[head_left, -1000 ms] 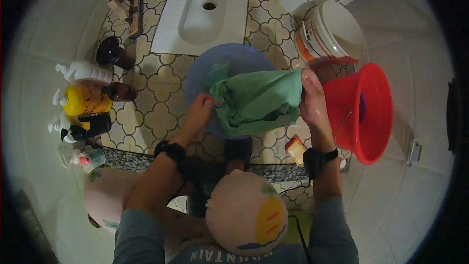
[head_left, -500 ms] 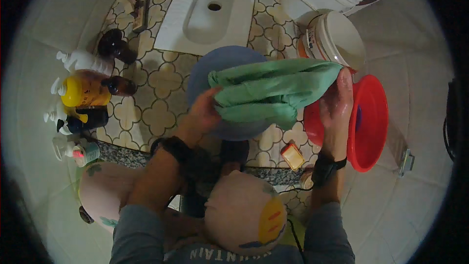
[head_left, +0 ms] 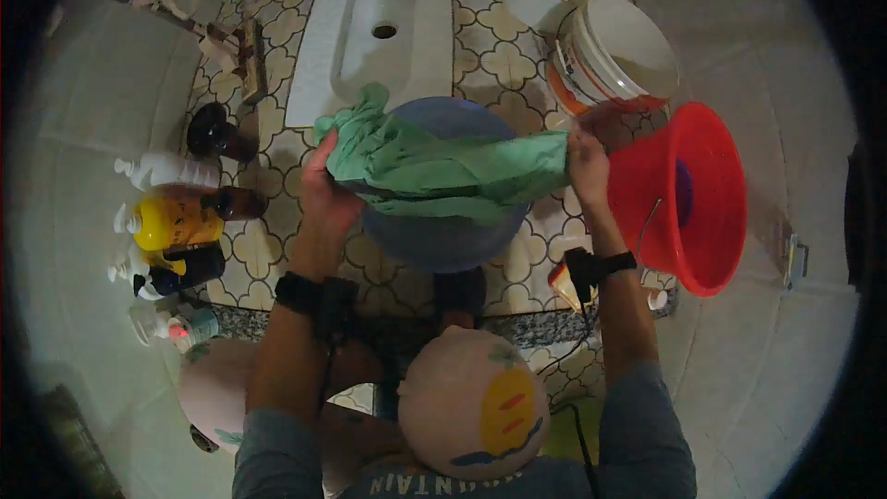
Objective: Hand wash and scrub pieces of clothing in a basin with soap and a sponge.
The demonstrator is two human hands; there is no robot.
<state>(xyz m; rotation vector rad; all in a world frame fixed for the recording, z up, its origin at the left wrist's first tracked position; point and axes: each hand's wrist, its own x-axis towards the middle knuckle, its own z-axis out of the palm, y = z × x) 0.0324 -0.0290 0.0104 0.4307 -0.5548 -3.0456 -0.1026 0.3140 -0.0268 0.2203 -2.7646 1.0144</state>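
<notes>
A green cloth garment [head_left: 443, 166] stretches between my two hands, bunched on the left and drawn flatter toward the right; its exact kind I cannot make out. My left hand [head_left: 325, 187] is closed on the bunched end, with the fingers partly hidden behind the fabric. At the other end, my right hand [head_left: 589, 166] grips the cloth's edge. Beneath the cloth stands a round blue-grey basin [head_left: 443, 245], largely covered by it. A dark band with a small device sits on each wrist.
Several pump bottles, including a yellow one [head_left: 177, 223], line the left wall. Ahead is a white squat toilet [head_left: 305, 83] set into patterned tiles. White buckets [head_left: 637, 42] and a red bucket [head_left: 637, 189] stand on the right. A soap dish [head_left: 565, 286] lies near my right wrist.
My left hand has moved left and taken the cloth's other end, while my right hand has shifted left and slightly down. The cloth now reaches further left across the basin.
</notes>
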